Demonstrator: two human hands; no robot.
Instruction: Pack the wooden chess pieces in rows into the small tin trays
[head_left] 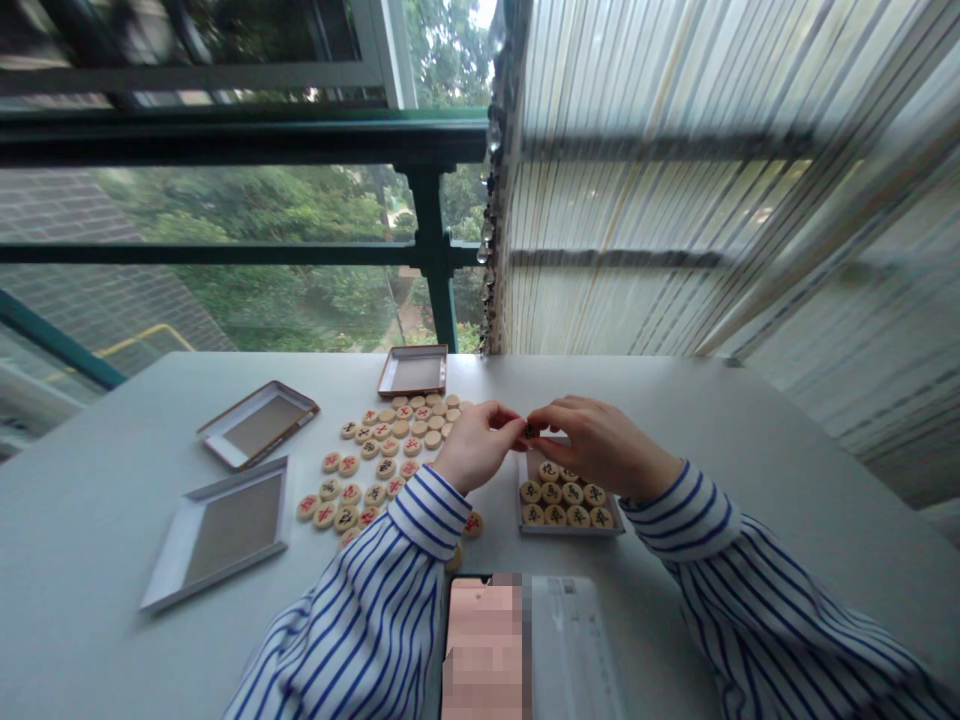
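Observation:
My left hand (484, 440) and my right hand (604, 445) meet at the fingertips above the back edge of a shallow box (574, 530). Pinched between them is a small round xiangqi piece (529, 432) with a dark character. Fingers cover part of that piece. Inside the box, wooden pieces with black characters (573, 493) lie face up in rows, and my right hand hides the back right part. To the left, many loose xiangqi pieces (385, 468) are spread on the table, some with red or black characters, some blank side up. My left sleeve covers a few.
On the left lie a white box tray (166, 590) and a brown-edged tray (279, 440). Another tray (412, 392) sits at the back. A phone (484, 640) and a white flat case (576, 640) lie at the front of the white table (787, 480). A string curtain (637, 200) hangs behind.

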